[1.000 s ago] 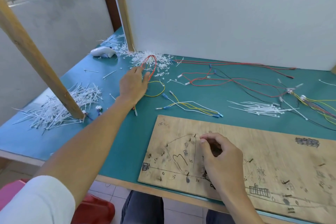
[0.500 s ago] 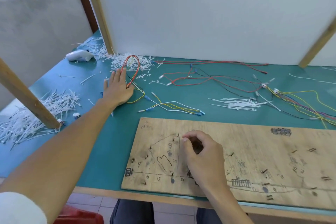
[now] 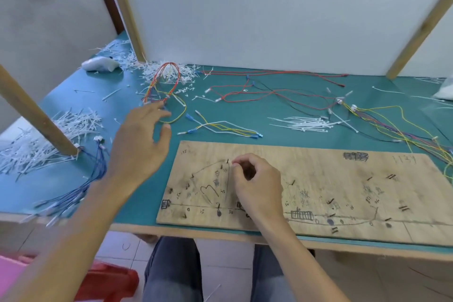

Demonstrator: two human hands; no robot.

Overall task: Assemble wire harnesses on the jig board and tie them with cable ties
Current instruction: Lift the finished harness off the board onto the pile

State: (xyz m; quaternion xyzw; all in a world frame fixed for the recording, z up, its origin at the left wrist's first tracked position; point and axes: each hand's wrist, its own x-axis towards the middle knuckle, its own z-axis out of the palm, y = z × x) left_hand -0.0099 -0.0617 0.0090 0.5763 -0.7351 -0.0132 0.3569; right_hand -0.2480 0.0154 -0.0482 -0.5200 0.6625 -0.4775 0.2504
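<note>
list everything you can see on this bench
table: one, teal top, fills view
jig board: one, bare wood, front right
wire loop: one, red and yellow, back left
red wires: several, loose, back middle
blue-tipped wires: few, white and yellow, behind board
harness: one, mixed colours, right edge
blue wires: one bundle, front left edge
cable ties: one neat heap, white, behind board
tie heaps: two, white, scattered left and back
left hand: open, by wire loop
right hand: fingers curled, over board

Cable ties (image 3: 302, 123) behind jig board (image 3: 343, 179)
</note>
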